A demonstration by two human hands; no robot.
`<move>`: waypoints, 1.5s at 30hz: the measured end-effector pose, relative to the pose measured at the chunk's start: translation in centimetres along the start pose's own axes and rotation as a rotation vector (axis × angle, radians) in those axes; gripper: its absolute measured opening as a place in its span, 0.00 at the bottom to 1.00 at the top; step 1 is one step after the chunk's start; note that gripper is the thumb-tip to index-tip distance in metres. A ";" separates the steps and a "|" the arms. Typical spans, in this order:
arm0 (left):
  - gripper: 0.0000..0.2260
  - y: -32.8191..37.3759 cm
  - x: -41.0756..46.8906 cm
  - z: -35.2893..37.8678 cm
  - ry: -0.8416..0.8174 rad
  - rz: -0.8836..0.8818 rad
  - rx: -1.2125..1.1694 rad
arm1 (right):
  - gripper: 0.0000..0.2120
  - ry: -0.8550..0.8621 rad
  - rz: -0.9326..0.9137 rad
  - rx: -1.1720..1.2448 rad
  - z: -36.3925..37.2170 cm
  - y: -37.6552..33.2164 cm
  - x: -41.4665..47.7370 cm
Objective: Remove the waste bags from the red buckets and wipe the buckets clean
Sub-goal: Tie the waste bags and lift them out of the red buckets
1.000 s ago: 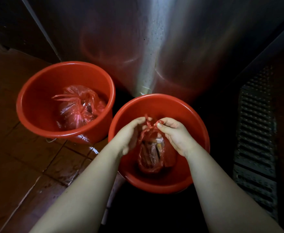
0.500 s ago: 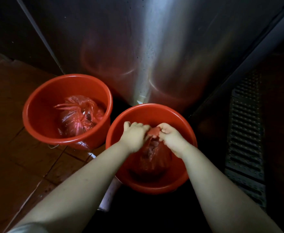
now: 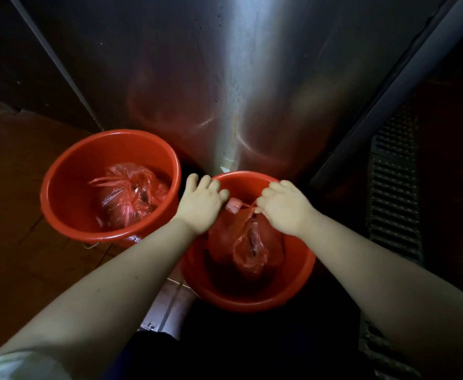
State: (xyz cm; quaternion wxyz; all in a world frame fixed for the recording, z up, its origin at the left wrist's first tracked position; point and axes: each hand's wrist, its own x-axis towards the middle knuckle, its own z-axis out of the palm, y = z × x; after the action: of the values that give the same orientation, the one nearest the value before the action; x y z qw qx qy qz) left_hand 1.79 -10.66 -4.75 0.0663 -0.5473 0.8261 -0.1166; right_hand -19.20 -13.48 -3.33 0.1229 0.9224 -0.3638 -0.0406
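Observation:
Two red buckets stand on the floor. The left bucket [image 3: 60,212] holds a tied red waste bag [image 3: 131,196]. Inside the right bucket [image 3: 288,292] sits another red waste bag [image 3: 241,242], filled and gathered at the top. My left hand [image 3: 201,202] and my right hand [image 3: 283,208] are over this bucket, each pinching one of the bag's thin handle strips, which stretch taut between them. The bag's bottom rests low in the bucket.
A tall stainless steel cabinet [image 3: 252,78] rises right behind both buckets. A metal floor drain grate [image 3: 392,187] runs along the right. The floor is brown tile [image 3: 14,256], wet-looking near the left bucket.
My hands have moved apart, pulling the bag's handle strips sideways. The view has shifted back and up, so both buckets sit lower in the frame.

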 end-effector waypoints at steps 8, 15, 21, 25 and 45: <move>0.13 -3.2 -3.9 3.4 -0.235 -0.188 -0.131 | 0.13 -0.212 0.439 0.212 3.4 1.7 -8.6; 0.11 -0.5 -3.5 4.9 -0.180 -0.216 -0.232 | 0.06 -0.268 0.470 0.172 4.9 -1.8 -5.3; 0.30 0.4 -4.0 1.1 -0.519 -0.141 -0.534 | 0.21 -0.408 0.428 0.343 1.7 -4.2 -4.0; 0.29 -0.9 -4.7 -6.3 -0.447 -0.162 -0.636 | 0.20 -0.412 0.406 0.465 -6.4 -3.9 -2.4; 0.18 -30.8 -20.2 -41.4 -0.315 -0.492 -0.244 | 0.17 -0.325 0.477 0.638 -49.5 -12.7 12.8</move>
State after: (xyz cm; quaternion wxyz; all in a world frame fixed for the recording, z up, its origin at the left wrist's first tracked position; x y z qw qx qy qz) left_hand 27.27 1.39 43.01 0.0969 -0.7460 0.6564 0.0571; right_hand 6.73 -3.50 41.41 -0.2213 0.7859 -0.5760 -0.0411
